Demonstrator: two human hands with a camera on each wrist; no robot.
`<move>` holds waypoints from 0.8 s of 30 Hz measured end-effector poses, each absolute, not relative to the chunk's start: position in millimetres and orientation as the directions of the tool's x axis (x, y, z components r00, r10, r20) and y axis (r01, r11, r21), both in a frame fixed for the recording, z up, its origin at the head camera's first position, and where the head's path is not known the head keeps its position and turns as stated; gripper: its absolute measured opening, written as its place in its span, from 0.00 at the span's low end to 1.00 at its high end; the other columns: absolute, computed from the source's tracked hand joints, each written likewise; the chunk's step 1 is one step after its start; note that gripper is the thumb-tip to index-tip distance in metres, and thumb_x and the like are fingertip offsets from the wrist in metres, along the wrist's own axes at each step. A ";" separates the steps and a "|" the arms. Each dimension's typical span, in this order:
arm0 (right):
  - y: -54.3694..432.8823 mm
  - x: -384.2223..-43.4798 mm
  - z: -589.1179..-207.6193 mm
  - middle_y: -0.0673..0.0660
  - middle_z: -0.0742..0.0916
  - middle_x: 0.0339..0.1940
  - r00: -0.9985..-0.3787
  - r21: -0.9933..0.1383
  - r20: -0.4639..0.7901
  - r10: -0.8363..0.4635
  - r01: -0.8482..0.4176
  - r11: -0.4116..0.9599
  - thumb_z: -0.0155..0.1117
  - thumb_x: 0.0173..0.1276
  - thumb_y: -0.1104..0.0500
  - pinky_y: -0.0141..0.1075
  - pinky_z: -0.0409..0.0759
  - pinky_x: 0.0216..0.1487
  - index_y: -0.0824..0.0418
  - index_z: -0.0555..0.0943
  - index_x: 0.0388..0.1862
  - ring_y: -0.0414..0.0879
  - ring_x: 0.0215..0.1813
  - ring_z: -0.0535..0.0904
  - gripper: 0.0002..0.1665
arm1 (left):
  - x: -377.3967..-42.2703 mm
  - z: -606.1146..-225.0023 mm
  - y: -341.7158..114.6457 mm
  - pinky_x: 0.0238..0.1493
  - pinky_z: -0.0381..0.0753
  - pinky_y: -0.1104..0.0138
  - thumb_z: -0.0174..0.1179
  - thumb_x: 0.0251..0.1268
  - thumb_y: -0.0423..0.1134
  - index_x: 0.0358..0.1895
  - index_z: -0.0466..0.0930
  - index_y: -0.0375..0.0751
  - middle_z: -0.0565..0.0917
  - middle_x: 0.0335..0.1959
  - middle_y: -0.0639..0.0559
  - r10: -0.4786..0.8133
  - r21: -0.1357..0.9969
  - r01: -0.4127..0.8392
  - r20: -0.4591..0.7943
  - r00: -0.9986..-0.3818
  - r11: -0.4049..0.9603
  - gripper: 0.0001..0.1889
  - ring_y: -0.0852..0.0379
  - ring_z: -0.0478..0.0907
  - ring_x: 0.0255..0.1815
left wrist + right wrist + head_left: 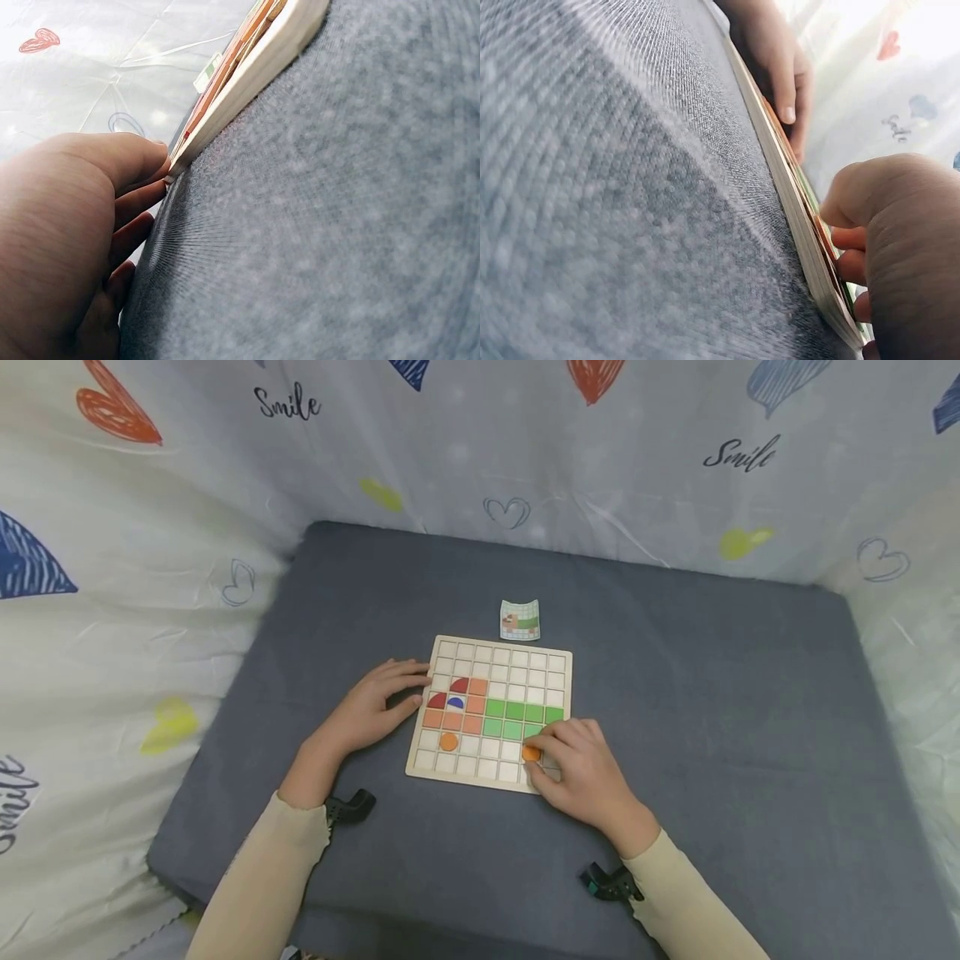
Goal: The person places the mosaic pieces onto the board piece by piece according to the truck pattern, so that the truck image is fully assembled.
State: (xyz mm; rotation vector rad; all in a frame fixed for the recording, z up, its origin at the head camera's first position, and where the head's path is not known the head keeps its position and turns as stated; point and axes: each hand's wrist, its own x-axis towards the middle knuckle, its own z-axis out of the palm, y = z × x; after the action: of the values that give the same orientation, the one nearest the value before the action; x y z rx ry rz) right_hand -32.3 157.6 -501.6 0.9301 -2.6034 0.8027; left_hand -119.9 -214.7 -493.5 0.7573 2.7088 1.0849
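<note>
A square wooden grid board [487, 770] lies on the dark grey cloth, carrying red, salmon, green and blue-and-white pieces. My right hand [581, 772] is over the board's near right corner, thumb and forefinger pinching an orange disc [531, 753] at a cell below the green squares [514, 711]. Another orange disc [448, 742] sits in a cell at the lower left. At the board's left edge my left hand [367, 706] rests with relaxed fingers, the fingertips right at the rim. The left wrist view shows the thumb [142, 157] beside the board's corner.
Just beyond the board's far edge lies a small, slightly curled picture card [520, 620] with a grid pattern. Grey cloth [720, 710] covers the table. A printed white curtain [465, 452] hangs behind and at both sides. Each wrist wears a black strap device [351, 807].
</note>
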 end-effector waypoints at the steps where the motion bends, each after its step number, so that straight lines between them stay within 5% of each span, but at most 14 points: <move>1: 158.2 -32.0 -501.8 0.52 0.86 0.45 -0.763 -0.419 0.408 -0.501 -0.644 0.640 0.75 0.71 0.57 0.51 0.78 0.54 0.56 0.92 0.50 0.49 0.47 0.81 0.11 | -119.5 -494.1 -214.7 0.93 0.47 0.51 0.65 0.84 0.45 0.75 0.82 0.41 0.74 0.80 0.44 0.494 0.675 0.402 0.064 -0.867 0.619 0.24 0.42 0.61 0.86; 17: 161.8 -36.7 -497.2 0.51 0.87 0.42 -0.763 -0.456 0.461 -0.454 -0.642 0.617 0.74 0.73 0.58 0.50 0.78 0.53 0.57 0.92 0.46 0.50 0.44 0.81 0.06 | -119.9 -499.9 -214.1 0.93 0.47 0.51 0.64 0.85 0.45 0.75 0.82 0.42 0.74 0.80 0.46 0.519 0.677 0.423 0.070 -0.852 0.602 0.23 0.43 0.61 0.87; 24: 183.3 -50.2 -484.8 0.57 0.88 0.50 -0.783 -0.395 0.422 -0.458 -0.613 0.684 0.71 0.75 0.55 0.57 0.79 0.59 0.61 0.91 0.52 0.56 0.51 0.83 0.13 | -111.8 -496.9 -216.0 0.92 0.51 0.47 0.64 0.85 0.47 0.82 0.73 0.45 0.73 0.82 0.44 0.489 0.674 0.386 0.043 -0.872 0.630 0.29 0.41 0.60 0.87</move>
State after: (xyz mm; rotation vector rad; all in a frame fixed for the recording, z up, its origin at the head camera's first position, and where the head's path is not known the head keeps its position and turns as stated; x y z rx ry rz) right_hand -50.2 183.3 -484.8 0.8512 -2.6084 0.7651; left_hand -111.8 -216.0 -496.9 0.7300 2.7036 1.0673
